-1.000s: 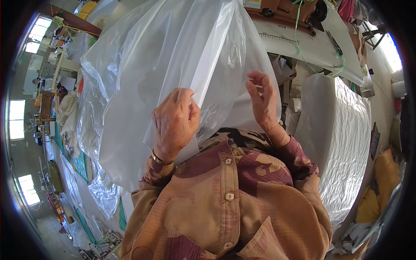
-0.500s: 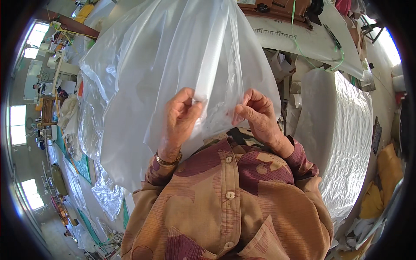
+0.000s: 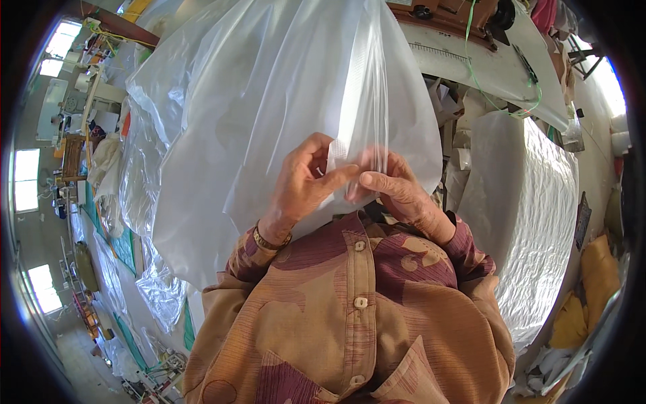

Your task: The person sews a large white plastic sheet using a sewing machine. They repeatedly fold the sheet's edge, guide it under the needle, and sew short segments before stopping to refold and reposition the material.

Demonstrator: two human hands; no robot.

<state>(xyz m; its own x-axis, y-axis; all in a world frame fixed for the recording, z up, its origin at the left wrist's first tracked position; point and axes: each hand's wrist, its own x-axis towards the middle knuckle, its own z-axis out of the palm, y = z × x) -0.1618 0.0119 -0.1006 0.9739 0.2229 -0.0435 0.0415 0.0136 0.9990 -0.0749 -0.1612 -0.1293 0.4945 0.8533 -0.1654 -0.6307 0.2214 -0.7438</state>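
A big sheet of translucent plastic film (image 3: 208,148) hangs in long folds in front of me, down to my lap. My left hand (image 3: 303,185) is curled round a whitish ribbed strip (image 3: 348,111) along the film, its thumb reaching right toward my other hand. Close beside it, my right hand (image 3: 407,195) grips a gathered, clear fold of the same film between thumb and fingers. Its fingertips show blurred through the plastic. The two thumbs nearly meet; whether they touch I cannot tell.
A brown sewing machine (image 3: 447,20) sits on a pale table (image 3: 431,57) ahead right, with green thread and a dark slim tool (image 3: 526,64) there. A thick white sheet stack (image 3: 531,222) stands to my right. More clear film (image 3: 161,289) lies left.
My left hand has moved right along with the ribbed strip, closing the gap to my right hand. The clear fold is now bunched at my right fingers.
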